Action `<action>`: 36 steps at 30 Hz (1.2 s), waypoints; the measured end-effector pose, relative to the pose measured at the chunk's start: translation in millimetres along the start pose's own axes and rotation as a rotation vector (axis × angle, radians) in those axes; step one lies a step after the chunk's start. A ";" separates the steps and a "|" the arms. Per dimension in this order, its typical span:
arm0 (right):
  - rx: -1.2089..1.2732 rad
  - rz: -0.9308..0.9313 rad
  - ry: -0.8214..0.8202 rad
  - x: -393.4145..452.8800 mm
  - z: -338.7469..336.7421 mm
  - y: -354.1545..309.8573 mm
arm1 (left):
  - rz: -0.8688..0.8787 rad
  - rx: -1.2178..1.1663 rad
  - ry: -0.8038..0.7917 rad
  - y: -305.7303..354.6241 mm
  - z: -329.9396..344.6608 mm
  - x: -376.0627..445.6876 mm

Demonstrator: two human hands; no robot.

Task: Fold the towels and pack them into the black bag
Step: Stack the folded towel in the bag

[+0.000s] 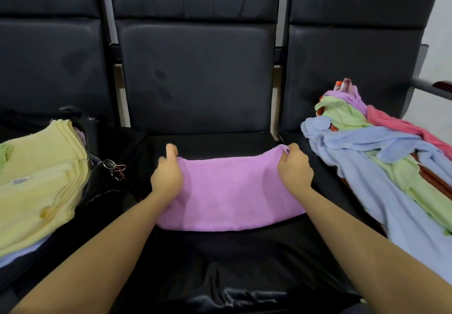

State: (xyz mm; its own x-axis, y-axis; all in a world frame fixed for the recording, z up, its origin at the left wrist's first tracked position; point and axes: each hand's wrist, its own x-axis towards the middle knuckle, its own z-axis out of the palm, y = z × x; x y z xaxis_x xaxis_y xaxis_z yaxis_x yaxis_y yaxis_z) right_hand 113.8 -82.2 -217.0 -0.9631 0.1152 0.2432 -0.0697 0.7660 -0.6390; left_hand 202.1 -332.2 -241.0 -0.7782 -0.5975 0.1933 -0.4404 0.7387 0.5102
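On the middle seat (195, 260): one purple towel (230, 194), spread flat for folding. Left hand (166, 178) and right hand (294, 170) each pinch a far corner, grip clamped on cloth, keeping the edge taut and square. Left seat: black bag (105, 186) beside folded yellow towels (36, 179), ready for packing. Right seat: unfolded pile (381, 147), awaiting folding.

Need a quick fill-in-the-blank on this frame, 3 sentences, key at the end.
1. Both hands grip the far corners of the ____ towel on the middle seat.
2. The folded yellow towels lie on the person's ____ side.
3. The unfolded towel pile sits on the ____ seat.

Missing words: purple; left; right
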 end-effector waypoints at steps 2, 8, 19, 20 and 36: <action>0.012 -0.019 0.042 6.4 1.9 -4.8 | 0.057 0.084 0.025 2.4 -7.3 10.6; -0.014 -0.027 0.031 27.9 14.3 -11.9 | 0.031 0.226 -0.037 2.3 -3.1 37.0; -0.085 -0.472 -0.156 -7.9 62.3 -13.7 | 0.002 0.606 -0.086 -6.6 40.0 3.1; -0.096 -0.487 -0.231 -12.8 65.9 -11.8 | 0.027 0.636 -0.089 -7.3 40.6 0.1; -0.624 -0.509 -0.474 -36.7 46.3 21.9 | 0.225 0.699 -0.179 -10.9 40.8 -46.1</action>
State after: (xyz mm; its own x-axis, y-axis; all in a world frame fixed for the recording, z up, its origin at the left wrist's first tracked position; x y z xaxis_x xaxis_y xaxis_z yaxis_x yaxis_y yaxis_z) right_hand 135.6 -98.9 -273.7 -0.8701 -0.4922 -0.0247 -0.4924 0.8704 0.0032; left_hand 224.6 -300.0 -289.7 -0.9174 -0.3935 0.0600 -0.3975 0.8983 -0.1873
